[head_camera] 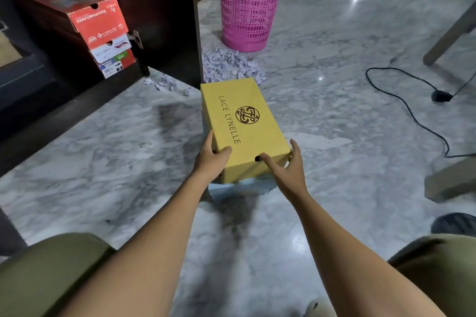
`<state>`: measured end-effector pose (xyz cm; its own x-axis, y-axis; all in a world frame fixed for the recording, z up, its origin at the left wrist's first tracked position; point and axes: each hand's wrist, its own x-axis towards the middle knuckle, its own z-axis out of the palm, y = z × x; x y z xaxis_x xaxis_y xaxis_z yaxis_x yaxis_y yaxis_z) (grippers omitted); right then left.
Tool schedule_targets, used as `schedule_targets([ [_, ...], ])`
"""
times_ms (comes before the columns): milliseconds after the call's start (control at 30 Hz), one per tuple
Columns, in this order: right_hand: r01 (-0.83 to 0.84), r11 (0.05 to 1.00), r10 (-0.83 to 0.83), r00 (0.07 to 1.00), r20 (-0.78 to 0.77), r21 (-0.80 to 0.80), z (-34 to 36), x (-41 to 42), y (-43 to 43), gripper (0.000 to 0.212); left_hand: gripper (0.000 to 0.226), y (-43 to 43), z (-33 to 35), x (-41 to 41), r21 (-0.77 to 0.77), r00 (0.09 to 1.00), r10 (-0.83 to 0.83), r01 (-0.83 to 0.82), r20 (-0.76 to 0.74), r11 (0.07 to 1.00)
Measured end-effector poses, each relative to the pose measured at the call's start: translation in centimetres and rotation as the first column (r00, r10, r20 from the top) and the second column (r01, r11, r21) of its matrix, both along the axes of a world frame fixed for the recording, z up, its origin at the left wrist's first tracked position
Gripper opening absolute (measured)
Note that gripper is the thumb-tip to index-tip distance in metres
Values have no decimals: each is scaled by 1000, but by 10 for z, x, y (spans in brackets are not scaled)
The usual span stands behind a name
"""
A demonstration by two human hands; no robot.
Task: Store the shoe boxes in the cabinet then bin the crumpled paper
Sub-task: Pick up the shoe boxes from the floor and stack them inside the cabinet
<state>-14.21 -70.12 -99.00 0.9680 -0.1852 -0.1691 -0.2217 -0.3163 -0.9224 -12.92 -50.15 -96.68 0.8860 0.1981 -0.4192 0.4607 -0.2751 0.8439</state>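
Note:
A yellow shoe box (239,121) with a dark round logo lies on top of a pale blue box (242,189) on the marble floor. My left hand (211,159) grips its near left corner, thumb on the lid. My right hand (287,170) holds the near right end, thumb by the finger hole. Inside the dark cabinet (159,2) at the upper left, a red shoe box (77,11) is stacked on a second box (113,58). Several crumpled paper balls (229,64) lie on the floor in front of a pink mesh bin (248,5).
A black cable (407,108) loops across the floor at the right, near table legs (448,33). More paper balls (167,83) lie by the cabinet's edge. My knees fill the bottom corners.

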Motion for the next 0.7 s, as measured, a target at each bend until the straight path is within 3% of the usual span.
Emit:
schedule_targets([
  [267,-84,996,84,993,81,-8,-5,5,-2,96,80,3,-6,5,-96,995,-56,48,-80,994],
  [400,-66,998,67,994,83,-12,-11,7,2,105,79,4,-11,5,-106,996,-64,57,-65,993],
  [700,5,999,1,985,174,-34,5,13,3,83,79,6,-3,5,-88,999,-41,42,11,995],
])
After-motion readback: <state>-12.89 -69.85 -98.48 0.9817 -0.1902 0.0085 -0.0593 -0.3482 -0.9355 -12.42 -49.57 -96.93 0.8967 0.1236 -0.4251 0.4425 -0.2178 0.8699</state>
